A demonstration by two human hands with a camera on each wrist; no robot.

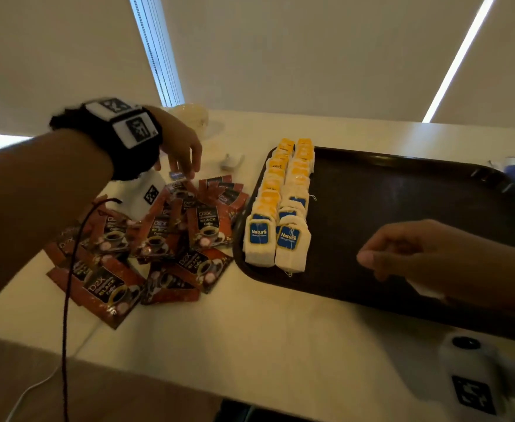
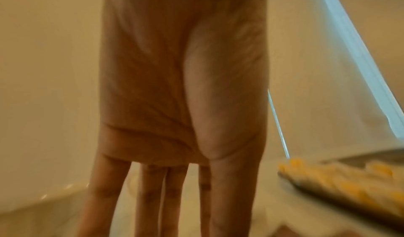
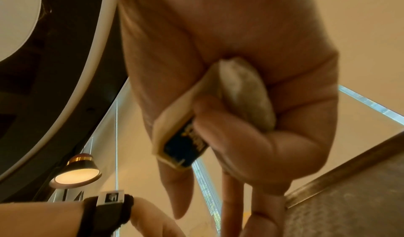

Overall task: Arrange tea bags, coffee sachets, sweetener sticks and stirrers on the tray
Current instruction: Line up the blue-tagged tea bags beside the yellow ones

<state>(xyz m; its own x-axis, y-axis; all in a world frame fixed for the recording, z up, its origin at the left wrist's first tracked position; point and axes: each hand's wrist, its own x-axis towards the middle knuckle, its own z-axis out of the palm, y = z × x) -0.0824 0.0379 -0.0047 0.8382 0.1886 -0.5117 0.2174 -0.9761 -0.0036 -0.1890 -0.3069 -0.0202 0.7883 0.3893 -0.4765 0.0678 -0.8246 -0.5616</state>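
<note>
Right hand (image 3: 229,102) over the tray (image 1: 402,190), curled round a tea bag (image 3: 247,95); left hand (image 1: 180,147), fingers straight and holding nothing, reaching into the coffee sachets (image 1: 158,236) on the counter (image 1: 250,324). Risk: nudging the neat tea-bag rows (image 1: 280,208) askew.

Café or office pantry: white tabletop (image 1: 265,330), serving tray (image 1: 402,208), pendant lamp (image 3: 75,170), roller-blind windows (image 1: 155,50).

I see the tray (image 1: 402,208) on the tabletop (image 1: 265,330), right of the coffee sachets (image 1: 146,239) piled on the tabletop. Tea bags (image 1: 280,208) lie in two rows along the tray's left edge. Cup (image 1: 193,118) behind the sachets.
</note>
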